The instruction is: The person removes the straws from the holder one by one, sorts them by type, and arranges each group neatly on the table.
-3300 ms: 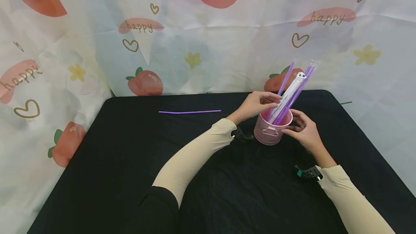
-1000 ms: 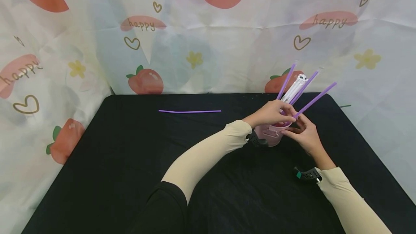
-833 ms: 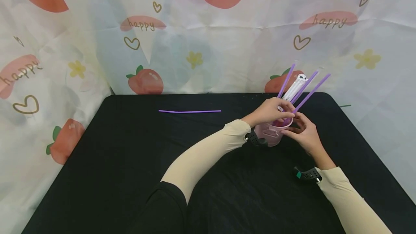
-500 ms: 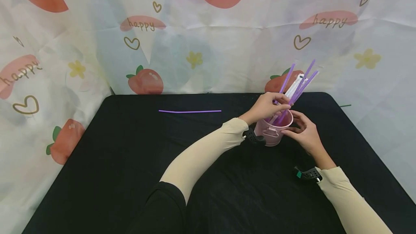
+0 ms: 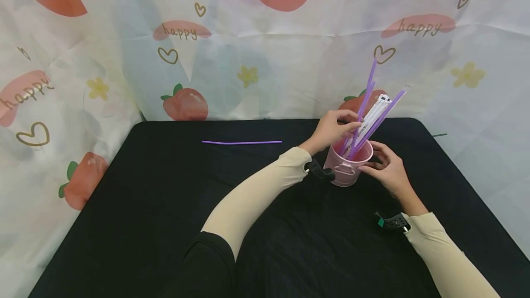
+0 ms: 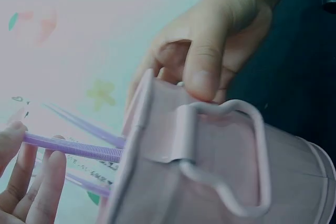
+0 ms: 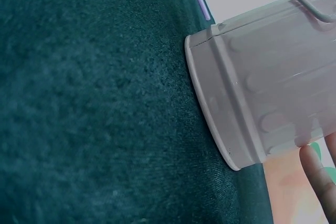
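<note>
A small pink bucket (image 5: pixel 344 174) with a wire handle stands on the black-covered table, holding several purple straws (image 5: pixel 387 113) and a white printed packet (image 5: pixel 376 110). Between thumb and fingers, my left hand (image 5: pixel 330 128) pinches one purple straw (image 5: pixel 373 68) above the bucket's left rim. Its ribbed section (image 6: pixel 100 152) shows close to the rim in the left wrist view, and its lower end is hidden inside. My right hand (image 5: pixel 389 168) grips the bucket's right side, thumb in front and fingers behind. In the right wrist view its fingertips (image 7: pixel 313 166) touch the bucket wall.
One loose purple straw (image 5: pixel 242 143) lies flat on the black tablecloth (image 5: pixel 157 197), left of the bucket. A printed curtain (image 5: pixel 269 68) hangs right behind the table's back edge and along the left side.
My left hand has moved left and slightly up, swinging the pinched straw from leaning right over the rim to near upright at the bucket's left. The right hand and bucket stay in place.
</note>
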Demonstrator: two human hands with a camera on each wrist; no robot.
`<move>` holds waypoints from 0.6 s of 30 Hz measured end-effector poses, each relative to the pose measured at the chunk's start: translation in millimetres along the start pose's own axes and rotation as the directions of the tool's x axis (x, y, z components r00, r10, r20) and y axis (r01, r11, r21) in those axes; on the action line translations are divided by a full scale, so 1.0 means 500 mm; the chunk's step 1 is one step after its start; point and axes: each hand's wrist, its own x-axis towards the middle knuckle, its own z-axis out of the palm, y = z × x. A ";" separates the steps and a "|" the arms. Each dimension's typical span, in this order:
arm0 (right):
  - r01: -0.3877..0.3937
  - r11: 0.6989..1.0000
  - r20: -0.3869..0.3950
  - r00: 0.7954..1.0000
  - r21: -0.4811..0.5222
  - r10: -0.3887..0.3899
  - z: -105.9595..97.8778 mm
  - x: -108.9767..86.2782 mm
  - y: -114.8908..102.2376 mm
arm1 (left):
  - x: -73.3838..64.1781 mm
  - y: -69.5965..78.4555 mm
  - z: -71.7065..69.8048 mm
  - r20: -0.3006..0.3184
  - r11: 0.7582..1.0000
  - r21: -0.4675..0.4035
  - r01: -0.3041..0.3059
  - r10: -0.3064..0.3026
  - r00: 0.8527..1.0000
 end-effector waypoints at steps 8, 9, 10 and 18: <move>-0.004 1.000 -0.006 1.000 -0.008 0.004 -0.001 -0.002 -0.001 | 0.005 0.016 -0.024 -0.010 0.989 -0.145 0.007 -0.008 1.000; -0.005 1.000 -0.006 1.000 -0.008 0.005 -0.001 -0.002 -0.001 | 0.005 0.019 -0.028 -0.012 0.986 -0.164 0.003 -0.005 1.000; -0.006 1.000 -0.006 1.000 -0.008 0.006 -0.001 -0.002 -0.001 | 0.006 0.021 -0.032 -0.013 0.983 -0.183 -0.002 -0.001 1.000; -0.004 1.000 -0.004 1.000 -0.011 0.004 0.000 0.000 -0.001 | 0.009 0.041 -0.060 -0.098 0.948 -0.319 -0.020 -0.012 0.995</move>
